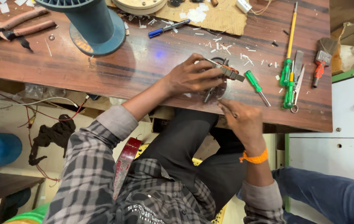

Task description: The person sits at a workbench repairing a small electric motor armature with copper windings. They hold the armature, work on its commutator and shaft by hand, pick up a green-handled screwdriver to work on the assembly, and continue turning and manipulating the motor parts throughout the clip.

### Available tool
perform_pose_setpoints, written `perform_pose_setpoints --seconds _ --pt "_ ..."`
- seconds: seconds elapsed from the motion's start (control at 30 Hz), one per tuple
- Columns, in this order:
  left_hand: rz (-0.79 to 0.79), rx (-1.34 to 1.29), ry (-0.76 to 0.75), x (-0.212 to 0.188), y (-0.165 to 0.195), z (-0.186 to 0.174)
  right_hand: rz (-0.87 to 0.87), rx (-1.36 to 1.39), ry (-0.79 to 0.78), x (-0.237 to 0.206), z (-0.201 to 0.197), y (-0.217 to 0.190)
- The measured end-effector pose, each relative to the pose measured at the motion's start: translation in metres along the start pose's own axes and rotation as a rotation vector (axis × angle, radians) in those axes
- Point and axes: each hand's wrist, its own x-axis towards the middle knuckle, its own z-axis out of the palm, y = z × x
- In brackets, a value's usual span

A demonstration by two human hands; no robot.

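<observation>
**Closely: two hands on a small wound part at the bench edge**

We look down over a wooden workbench (114, 70). Our left hand (191, 76) is clenched around a small motor part (226, 70), grey metal with copper-coloured winding showing, and holds it just above the near edge of the bench. Its fingers wrap over the top of the part, so much of it is hidden.

Our right hand (243, 120) sits just below and to the right of the part, near the bench edge, fingers pinched together. Whether it grips a wire or a thin tool we cannot tell; the fingertips are too small and blurred. An orange band (254, 157) circles that wrist.

Just right of the part lies a green-handled screwdriver (256, 86). Farther right: two more green screwdrivers (286, 81), one with a long yellow shaft, a pair of scissors (297, 79), and a brush with a red handle (322, 62).

Far side of the bench: a blue-grey spool (92, 25), a blue pen (168, 28), a piece of cardboard (214, 18), pliers with pale red grips (15, 27). White scraps are scattered across the wood.
</observation>
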Motion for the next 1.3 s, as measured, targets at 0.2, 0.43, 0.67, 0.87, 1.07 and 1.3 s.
perform_pose_setpoints --seconds 0.2,0.43,0.67,0.87,1.07,1.3 --pt "-0.435 -0.317 0.023 0.001 0.036 -0.013 0.156 -0.038 0.007 0.025 -0.018 -0.006" --pt "-1.207 -1.040 0.368 0.014 0.075 0.011 0.232 0.024 0.082 0.074 0.001 0.018" --pt "-1.423 -1.143 0.495 0.003 0.084 0.037 0.490 0.349 -0.078 0.100 0.009 0.046" --pt "-1.525 -1.229 0.514 0.015 0.083 0.051 0.577 0.244 -0.102 0.101 0.013 0.078" --pt "-1.295 -0.660 0.370 0.034 0.089 0.015 0.646 0.302 -0.026 0.081 0.003 0.096" --pt "-0.526 -0.484 -0.005 0.041 0.018 -0.021 0.623 0.476 0.064 0.067 -0.027 0.087"
